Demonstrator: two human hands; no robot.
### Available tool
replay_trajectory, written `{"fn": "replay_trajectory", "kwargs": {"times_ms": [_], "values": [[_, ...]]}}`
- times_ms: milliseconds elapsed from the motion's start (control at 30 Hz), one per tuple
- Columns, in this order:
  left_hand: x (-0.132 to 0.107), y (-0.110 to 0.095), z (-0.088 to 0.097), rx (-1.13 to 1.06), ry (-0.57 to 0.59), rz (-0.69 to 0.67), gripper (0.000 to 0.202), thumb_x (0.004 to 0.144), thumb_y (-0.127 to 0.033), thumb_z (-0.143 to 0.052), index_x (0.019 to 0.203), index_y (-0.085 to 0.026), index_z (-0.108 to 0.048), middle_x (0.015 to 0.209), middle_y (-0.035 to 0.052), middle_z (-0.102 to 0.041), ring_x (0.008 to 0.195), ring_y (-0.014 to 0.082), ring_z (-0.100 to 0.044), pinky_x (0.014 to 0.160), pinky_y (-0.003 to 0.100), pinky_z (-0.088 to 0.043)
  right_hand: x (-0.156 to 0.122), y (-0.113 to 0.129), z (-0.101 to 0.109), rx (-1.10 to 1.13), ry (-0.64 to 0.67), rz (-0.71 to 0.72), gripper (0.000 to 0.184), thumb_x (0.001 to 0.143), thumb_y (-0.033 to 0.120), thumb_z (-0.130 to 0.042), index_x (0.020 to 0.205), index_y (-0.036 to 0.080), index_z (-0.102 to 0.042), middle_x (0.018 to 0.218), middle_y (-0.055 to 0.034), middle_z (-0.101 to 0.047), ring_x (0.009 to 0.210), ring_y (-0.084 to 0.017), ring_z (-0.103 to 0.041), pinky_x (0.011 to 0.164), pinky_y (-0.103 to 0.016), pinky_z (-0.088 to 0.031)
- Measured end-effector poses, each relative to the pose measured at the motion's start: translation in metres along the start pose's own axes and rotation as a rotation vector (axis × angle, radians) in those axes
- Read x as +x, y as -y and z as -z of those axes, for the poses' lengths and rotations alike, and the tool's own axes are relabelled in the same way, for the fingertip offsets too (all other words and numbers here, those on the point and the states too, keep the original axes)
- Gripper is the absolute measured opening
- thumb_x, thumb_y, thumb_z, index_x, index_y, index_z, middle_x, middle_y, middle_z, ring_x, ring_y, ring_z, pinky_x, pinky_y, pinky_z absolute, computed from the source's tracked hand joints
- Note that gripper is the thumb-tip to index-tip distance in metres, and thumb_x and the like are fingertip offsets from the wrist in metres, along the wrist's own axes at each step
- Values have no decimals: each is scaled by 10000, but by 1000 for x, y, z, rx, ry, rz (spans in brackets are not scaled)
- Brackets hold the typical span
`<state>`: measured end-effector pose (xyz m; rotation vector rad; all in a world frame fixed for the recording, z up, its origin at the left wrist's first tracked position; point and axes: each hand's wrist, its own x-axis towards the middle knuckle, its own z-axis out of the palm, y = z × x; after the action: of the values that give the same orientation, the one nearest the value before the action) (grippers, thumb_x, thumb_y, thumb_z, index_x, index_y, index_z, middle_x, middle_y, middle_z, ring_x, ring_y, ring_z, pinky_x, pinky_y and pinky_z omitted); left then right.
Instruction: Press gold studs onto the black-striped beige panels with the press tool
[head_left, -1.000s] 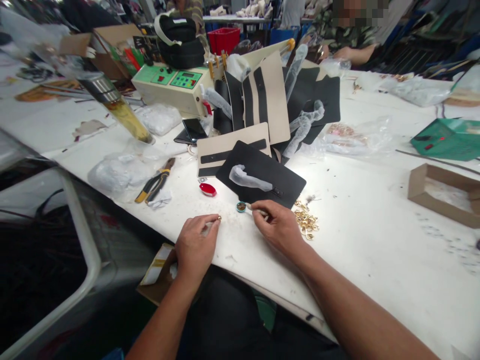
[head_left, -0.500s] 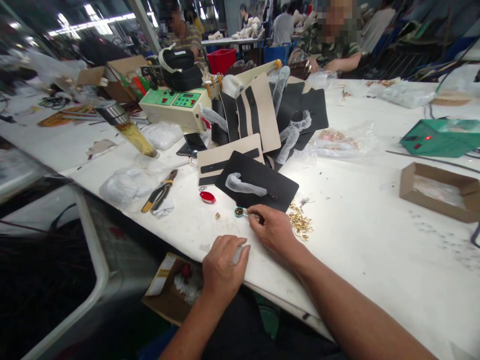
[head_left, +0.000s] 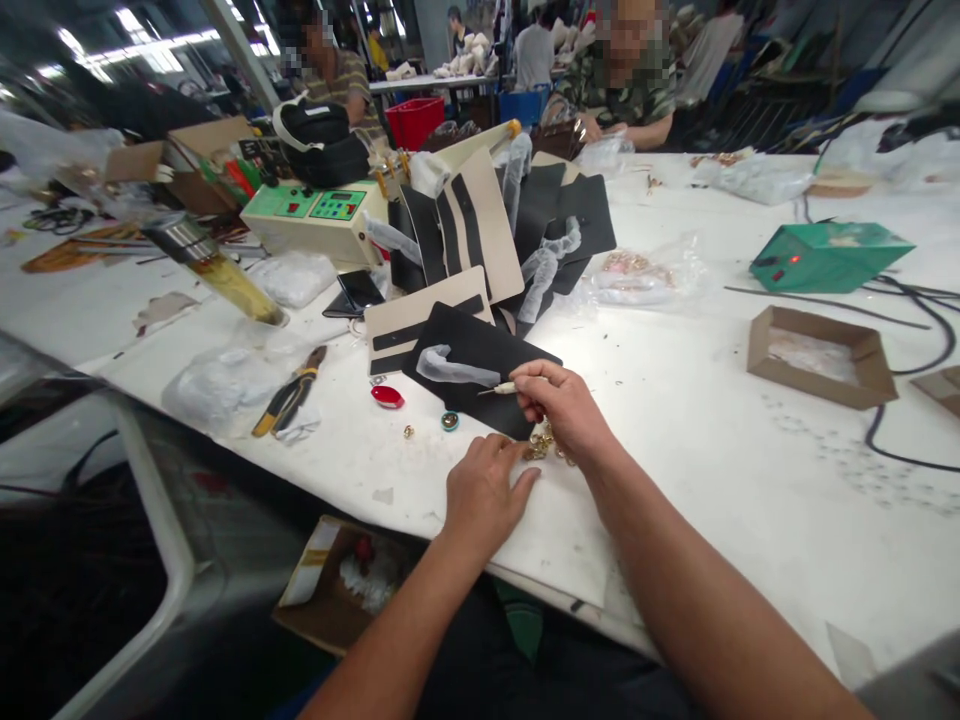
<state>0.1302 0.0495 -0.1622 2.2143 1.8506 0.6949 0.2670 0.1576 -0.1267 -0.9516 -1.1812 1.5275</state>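
Observation:
My right hand (head_left: 555, 405) is closed on a slim pale-handled pointed tool (head_left: 504, 388), its fine tip pointing left over a black panel (head_left: 465, 345). A strap wrapped in white film (head_left: 454, 367) lies on that panel. My left hand (head_left: 486, 492) rests low over the table with fingers extended and thumb apart, its fingertips at a small pile of gold metal fittings (head_left: 538, 444). Left of the hands sit a small round teal-rimmed container (head_left: 449, 421), a red oval object (head_left: 387, 397) and one loose gold fitting (head_left: 409, 432).
Cutting pliers (head_left: 291, 392) lie at left beside a plastic bag (head_left: 217, 385). Behind the panel are stacked black and beige pieces (head_left: 480, 225), a control box (head_left: 315, 215) and a glass bottle (head_left: 232, 285). At right stand a cardboard tray (head_left: 772, 365) and a green box (head_left: 832, 257). Co-workers sit opposite.
My right hand has lifted the tool away from the round container and moved it right, over the black panel. My left hand has shifted right to the gold fittings. The view has turned slightly.

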Motion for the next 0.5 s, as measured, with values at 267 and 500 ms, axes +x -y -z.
{"fn": "replay_trajectory", "kwargs": {"times_ms": [267,500], "values": [[15,-2,-9,65,5,-34,169,1020,-298,-617,1052,-245,-773,1048,73,-727,980,261,-656,751,359,-534,-6,-3,-10,39,58,-57,252,826,395,-778,949,177,-752,665,24,-643,528,-101,-528,508,-224,-383],[-16,30,16,-389,-171,237,226,1059,-294,-522,1071,-204,-729,1007,51,-752,960,194,-703,885,316,-540,-14,-13,-22,42,115,7,348,819,456,-848,1019,191,-745,626,46,-609,519,-106,-500,508,-241,-379]]}}
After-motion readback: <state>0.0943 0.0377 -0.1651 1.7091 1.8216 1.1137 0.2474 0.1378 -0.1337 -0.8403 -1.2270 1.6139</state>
